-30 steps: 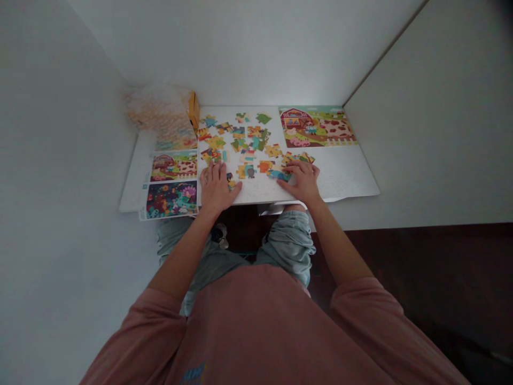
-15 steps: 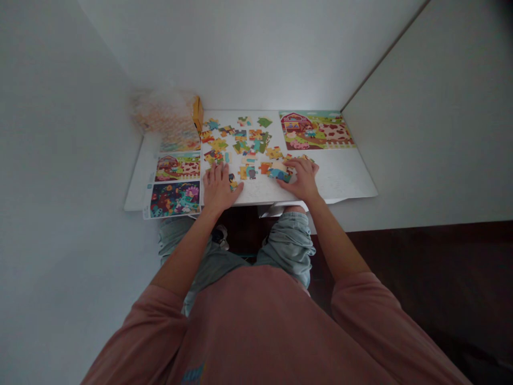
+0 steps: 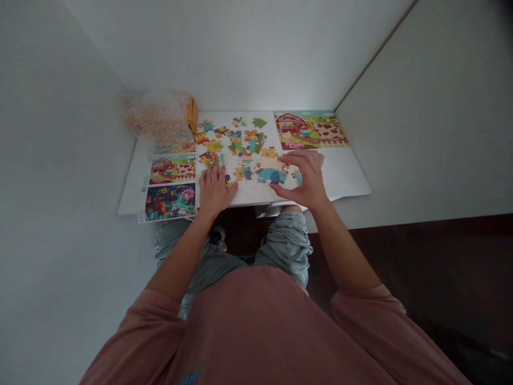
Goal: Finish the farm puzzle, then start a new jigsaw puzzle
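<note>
My right hand (image 3: 302,179) grips a puzzle piece with a blue elephant (image 3: 270,175) by its right side, between thumb and fingers, and the piece is raised above the white table (image 3: 256,197). Flat on the table at the left, with its fingers spread, rests my left hand (image 3: 215,188). Beside its thumb a piece with a dark and yellow pattern (image 3: 228,183) shows in part. Loose puzzle pieces (image 3: 236,147) lie scattered beyond both hands. A piece with a grey shape (image 3: 243,172) sits between the hands.
A farm picture (image 3: 310,130) lies at the back right. Two smaller printed pictures, one of a farm (image 3: 172,168) and one dark (image 3: 170,202), are at the left. Behind them stand a yellow box (image 3: 192,115) and a blurred patterned bag (image 3: 156,115).
My right hand has lifted the elephant piece, which now shows more fully, and its fingers have turned. My left hand rests in the same place. The view has shifted slightly.
</note>
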